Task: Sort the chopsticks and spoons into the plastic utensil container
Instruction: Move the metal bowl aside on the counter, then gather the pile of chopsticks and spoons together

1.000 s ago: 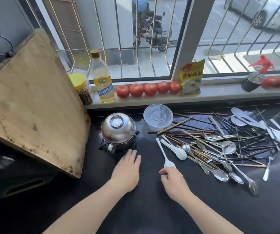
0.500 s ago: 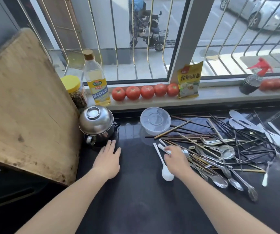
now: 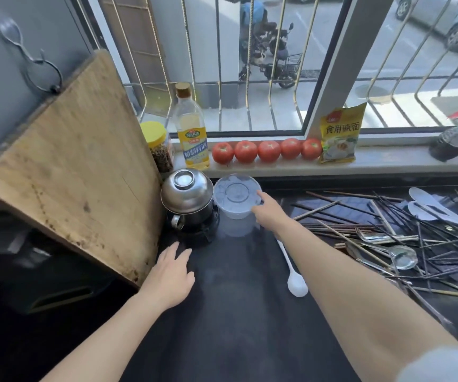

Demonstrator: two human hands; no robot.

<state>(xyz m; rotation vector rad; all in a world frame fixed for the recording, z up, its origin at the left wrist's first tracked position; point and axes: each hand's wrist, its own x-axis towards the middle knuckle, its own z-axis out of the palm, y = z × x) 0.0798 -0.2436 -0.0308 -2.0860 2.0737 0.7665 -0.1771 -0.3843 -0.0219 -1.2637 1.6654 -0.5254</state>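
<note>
Right hand [image 3: 267,213] is extended forward to the clear plastic container [image 3: 236,199], fingers at its right rim and wall. I cannot tell whether they curl around the rim or only touch it. The container sits upside down, base ring facing up, just right of the steel pot [image 3: 187,201] on its small burner; I judge the hand is there to turn or pull it, since nothing can go in while it is inverted.

Left hand [image 3: 170,277] lies flat and relaxed on the black counter [image 3: 236,326], holding nothing, probably as a brace for the reach.

White plastic spoon [image 3: 294,274] lies alone on the counter under my right forearm, apart from the heap. Chopsticks [image 3: 341,213], dark and pale, are tangled with metal spoons [image 3: 403,257] and more white spoons [image 3: 429,201] across the right of the counter, near the container but not touching it.

No utensil is in the container yet: sorting not begun.

Risk, my estimate: the light container may skid against the pot when handled.
</note>
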